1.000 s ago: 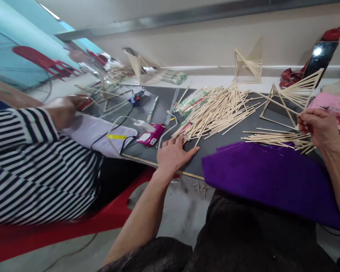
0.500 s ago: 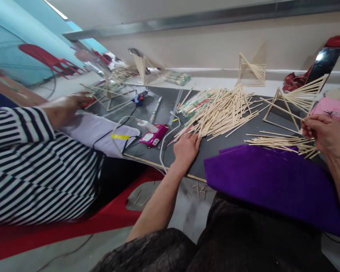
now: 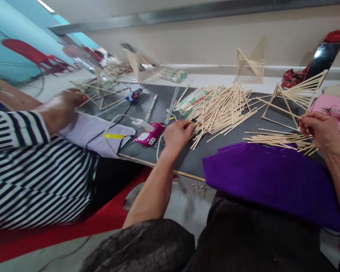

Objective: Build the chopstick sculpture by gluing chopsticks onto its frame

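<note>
My left hand (image 3: 178, 136) is closed, its fingers curled at the left edge of a large pile of wooden sticks (image 3: 221, 109); what it grips, if anything, is too small to make out. On the right, my right hand (image 3: 319, 128) pinches the end of a single stick (image 3: 280, 107), which points left across a twisted stick frame (image 3: 274, 101). Below that frame lies a smaller bundle of sticks (image 3: 280, 139), beside a purple cloth (image 3: 266, 177) on my lap and the table edge.
A magenta packet (image 3: 150, 134) and a white cable lie left of my left hand. Farther left, a person in a striped shirt (image 3: 45, 181) reaches over the table. A blue glue gun (image 3: 133, 96), another stick frame (image 3: 251, 68) and a dark bottle (image 3: 325, 56) stand farther back.
My left hand has risen slightly and moved left, with its fingers now curled in. My right hand still pinches the stick. The whole view has shifted a little.
</note>
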{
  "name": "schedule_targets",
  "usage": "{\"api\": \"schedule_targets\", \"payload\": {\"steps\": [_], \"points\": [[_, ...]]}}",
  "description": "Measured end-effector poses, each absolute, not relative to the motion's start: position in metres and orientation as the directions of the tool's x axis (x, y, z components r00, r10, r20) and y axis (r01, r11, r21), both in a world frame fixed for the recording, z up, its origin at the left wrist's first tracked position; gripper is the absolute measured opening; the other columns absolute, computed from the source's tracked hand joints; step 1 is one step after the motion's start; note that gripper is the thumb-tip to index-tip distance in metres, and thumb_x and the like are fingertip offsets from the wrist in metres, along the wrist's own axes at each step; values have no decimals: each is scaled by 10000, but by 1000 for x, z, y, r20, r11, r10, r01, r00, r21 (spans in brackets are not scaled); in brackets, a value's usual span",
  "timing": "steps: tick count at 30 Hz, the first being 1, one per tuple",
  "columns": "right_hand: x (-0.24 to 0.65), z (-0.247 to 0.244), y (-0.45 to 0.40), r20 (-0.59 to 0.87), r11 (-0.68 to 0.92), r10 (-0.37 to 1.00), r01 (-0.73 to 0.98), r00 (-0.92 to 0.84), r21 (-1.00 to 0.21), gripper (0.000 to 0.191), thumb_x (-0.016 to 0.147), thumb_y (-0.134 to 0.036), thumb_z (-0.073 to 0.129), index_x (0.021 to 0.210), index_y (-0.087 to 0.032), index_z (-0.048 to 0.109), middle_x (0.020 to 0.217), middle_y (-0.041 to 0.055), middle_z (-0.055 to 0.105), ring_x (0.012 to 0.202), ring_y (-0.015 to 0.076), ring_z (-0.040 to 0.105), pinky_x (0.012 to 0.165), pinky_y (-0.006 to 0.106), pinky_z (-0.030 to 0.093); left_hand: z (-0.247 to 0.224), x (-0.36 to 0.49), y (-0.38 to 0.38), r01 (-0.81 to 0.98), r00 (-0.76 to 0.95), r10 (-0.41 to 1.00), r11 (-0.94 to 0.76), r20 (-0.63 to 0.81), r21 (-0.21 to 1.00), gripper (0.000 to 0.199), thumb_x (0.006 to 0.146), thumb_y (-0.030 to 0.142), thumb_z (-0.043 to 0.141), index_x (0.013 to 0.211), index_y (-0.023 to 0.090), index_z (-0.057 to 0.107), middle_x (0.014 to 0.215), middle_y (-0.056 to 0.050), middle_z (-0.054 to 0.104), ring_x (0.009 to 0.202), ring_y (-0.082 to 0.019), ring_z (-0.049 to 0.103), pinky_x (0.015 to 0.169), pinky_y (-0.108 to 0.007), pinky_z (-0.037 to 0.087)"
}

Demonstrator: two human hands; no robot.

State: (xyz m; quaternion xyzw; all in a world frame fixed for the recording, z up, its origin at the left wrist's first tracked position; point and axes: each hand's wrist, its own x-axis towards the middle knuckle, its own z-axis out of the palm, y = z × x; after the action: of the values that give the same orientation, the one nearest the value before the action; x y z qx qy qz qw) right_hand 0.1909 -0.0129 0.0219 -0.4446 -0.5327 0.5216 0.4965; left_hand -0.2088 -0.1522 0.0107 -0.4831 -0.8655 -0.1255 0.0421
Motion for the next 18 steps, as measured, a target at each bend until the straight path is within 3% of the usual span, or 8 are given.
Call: {"api": "schedule_targets", "payload": {"steps": [5,8,10,13,15,18], "points": [[192,20,-12,73,71,992,-29,-107,-997,40,575,-161,708,607,-142,693,480,-7,590,362,72,497,349,182,306,2,-238,-120,819,-573,811,570,118,59,383,856,309,470,1137,139,667,1203,-191,642,1065,-344,587,844,-424,430],[192,21,-12,83,80,991,-29,-106,-996,38,579,-161,711,611,-146,696,486,-5,596,369,74,501,355,183,315,4,-254,-106,806,-590,805,585,57,87,282,835,293,533,999,122,686,1043,-165,681,1007,-329,574,816,-397,406],[193,21,-12,89,88,991,-21,-100,-996,36,584,-159,712,615,-149,697,490,-3,601,371,75,504,358,183,321,14,-265,-102,804,-582,813,575,1,152,162,809,273,600,855,144,685,813,-69,671,909,-260,561,772,-327,374],[192,20,-14,87,88,990,7,-107,-996,34,599,-162,713,628,-151,698,483,-1,597,377,76,506,365,185,321,35,-280,-100,779,-561,824,559,-84,285,157,775,232,681,658,150,618,495,37,460,704,-140,468,664,-250,294],[190,18,-15,83,86,989,27,-122,-996,41,611,-173,718,640,-151,700,484,0,598,387,78,510,372,186,324,49,-286,-99,728,-564,815,567,-133,385,235,788,238,695,610,139,578,429,57,381,596,-94,379,600,-241,256],[186,16,-19,64,75,987,67,-144,-995,60,621,-194,726,652,-150,700,487,-1,600,393,81,512,376,189,331,62,-284,-92,630,-541,818,548,-195,551,211,845,274,656,706,126,600,497,60,512,525,-65,331,536,-229,250]]}}
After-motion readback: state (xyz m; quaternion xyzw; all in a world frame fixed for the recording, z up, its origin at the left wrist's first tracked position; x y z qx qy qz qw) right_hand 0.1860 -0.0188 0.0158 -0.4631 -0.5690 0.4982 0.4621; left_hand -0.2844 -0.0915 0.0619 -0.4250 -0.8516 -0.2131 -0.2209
